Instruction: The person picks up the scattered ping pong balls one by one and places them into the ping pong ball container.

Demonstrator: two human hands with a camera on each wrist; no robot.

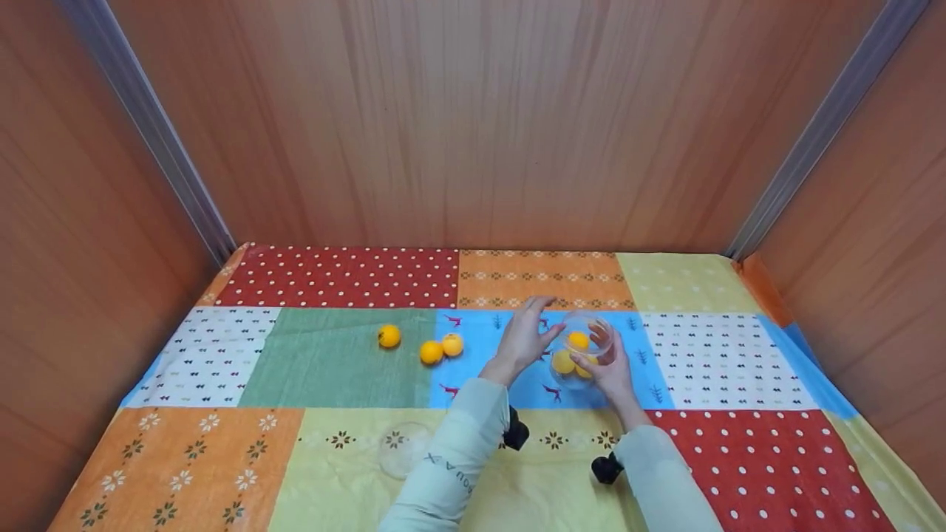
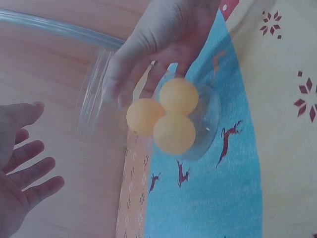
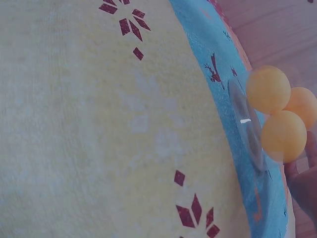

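Observation:
A clear plastic jar (image 1: 573, 380) with three yellow-orange table tennis balls (image 2: 174, 133) in it stands on or just above the blue patch of the cloth. My right hand (image 1: 612, 373) grips the jar from its right side, thumb in front and fingers behind. My left hand (image 1: 522, 341) is to the left of the jar's mouth, fingers spread and holding nothing. In the left wrist view a gap shows between the left hand (image 2: 22, 168) and the jar's rim. The right wrist view catches the balls (image 3: 283, 136) and only part of the right hand (image 3: 303, 191).
Left of the hands lie three more orange balls: one ball (image 1: 389, 336) alone, and a ball (image 1: 431, 352) beside another ball (image 1: 452, 344). A round clear lid (image 1: 403, 451) lies near the left forearm. Wooden panels (image 1: 473, 125) enclose the patchwork cloth (image 1: 340, 377).

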